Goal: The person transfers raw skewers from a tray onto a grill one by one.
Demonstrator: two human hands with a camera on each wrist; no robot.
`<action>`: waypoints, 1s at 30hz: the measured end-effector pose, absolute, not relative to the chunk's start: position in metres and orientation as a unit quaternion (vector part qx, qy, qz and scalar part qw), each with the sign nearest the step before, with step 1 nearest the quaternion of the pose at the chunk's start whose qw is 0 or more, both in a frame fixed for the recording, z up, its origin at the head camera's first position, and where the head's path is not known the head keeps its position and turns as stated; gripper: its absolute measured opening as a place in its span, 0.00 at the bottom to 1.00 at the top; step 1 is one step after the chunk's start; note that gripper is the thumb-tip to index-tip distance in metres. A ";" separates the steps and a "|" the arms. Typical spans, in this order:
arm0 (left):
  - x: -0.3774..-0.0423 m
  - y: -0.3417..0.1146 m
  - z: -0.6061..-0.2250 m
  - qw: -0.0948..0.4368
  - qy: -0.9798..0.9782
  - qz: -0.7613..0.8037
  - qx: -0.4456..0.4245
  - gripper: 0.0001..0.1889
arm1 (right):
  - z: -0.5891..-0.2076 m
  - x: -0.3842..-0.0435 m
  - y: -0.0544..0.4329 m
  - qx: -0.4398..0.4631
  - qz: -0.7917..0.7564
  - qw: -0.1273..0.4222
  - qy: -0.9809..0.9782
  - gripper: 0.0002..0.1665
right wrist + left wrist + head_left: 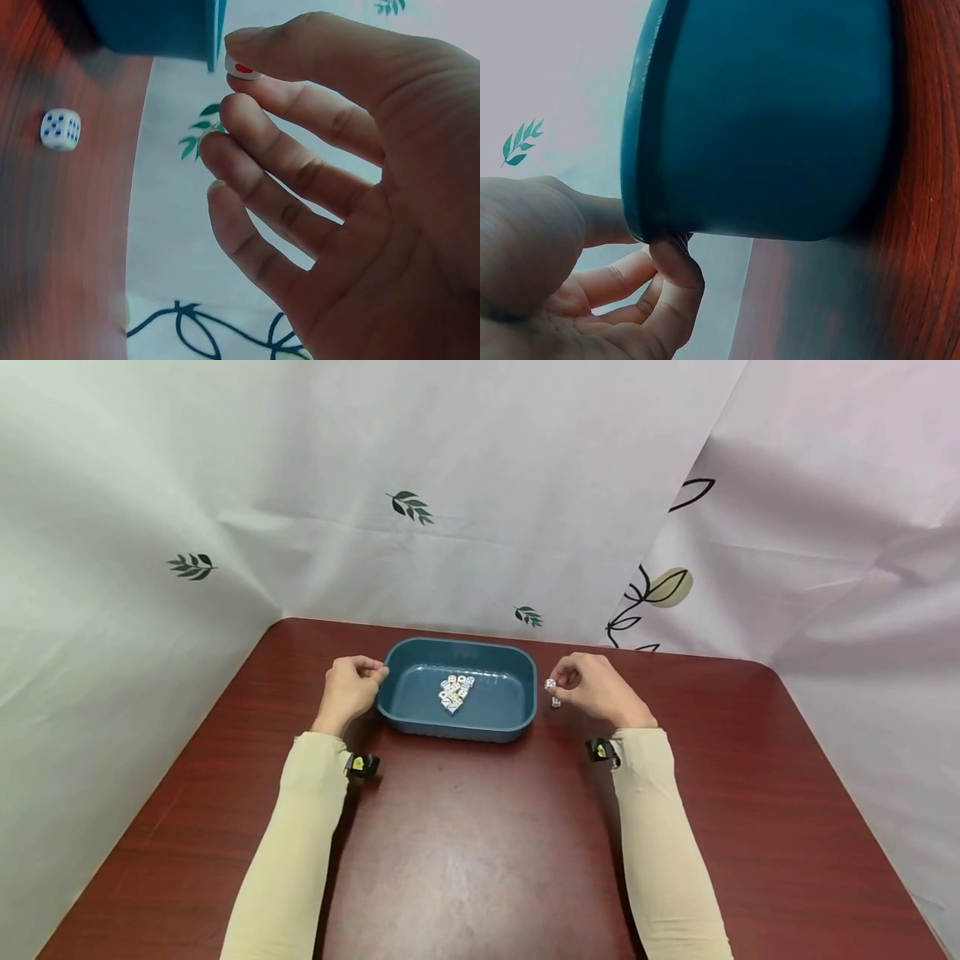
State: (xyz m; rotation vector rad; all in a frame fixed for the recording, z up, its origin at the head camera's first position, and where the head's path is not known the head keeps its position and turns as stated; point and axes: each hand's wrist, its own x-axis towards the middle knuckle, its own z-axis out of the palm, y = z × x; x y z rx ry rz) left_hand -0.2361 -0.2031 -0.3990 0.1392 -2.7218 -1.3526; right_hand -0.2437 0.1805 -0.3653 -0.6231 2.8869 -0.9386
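A blue rectangular tray (495, 703) stands on the table with a cluster of white dice (454, 692) near the middle of its floor. At the tray's left end my left hand (351, 689) pinches the rim between thumb and fingers, which the left wrist view shows close up. Just off the right end, my right hand (596, 689) pinches one white die (551, 683) between thumb and index finger. A red pip shows on this held die (244, 73) in the right wrist view. Another die (556, 702), with blue pips, lies on the tabletop below that hand.
The dark red wooden table (465, 835) reaches back to a pale cloth backdrop (480, 568) printed with leaves. Cloth also hangs along both sides. Each wrist wears a small black camera, the left one (363, 766) close above the tabletop.
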 end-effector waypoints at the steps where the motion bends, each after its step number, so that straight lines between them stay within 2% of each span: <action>1: -0.236 -0.203 -0.399 0.050 -0.894 -0.443 0.045 0.14 | -0.366 -0.244 0.183 -0.199 -0.302 0.022 0.932 0.03; 13: -0.237 -0.203 -0.399 0.056 -0.894 -0.442 0.043 0.14 | -0.374 -0.249 0.201 -0.165 -0.279 0.036 0.945 0.03; 30: -0.238 -0.203 -0.398 0.050 -0.893 -0.444 0.044 0.14 | -0.404 -0.263 0.212 -0.147 -0.278 0.065 0.947 0.03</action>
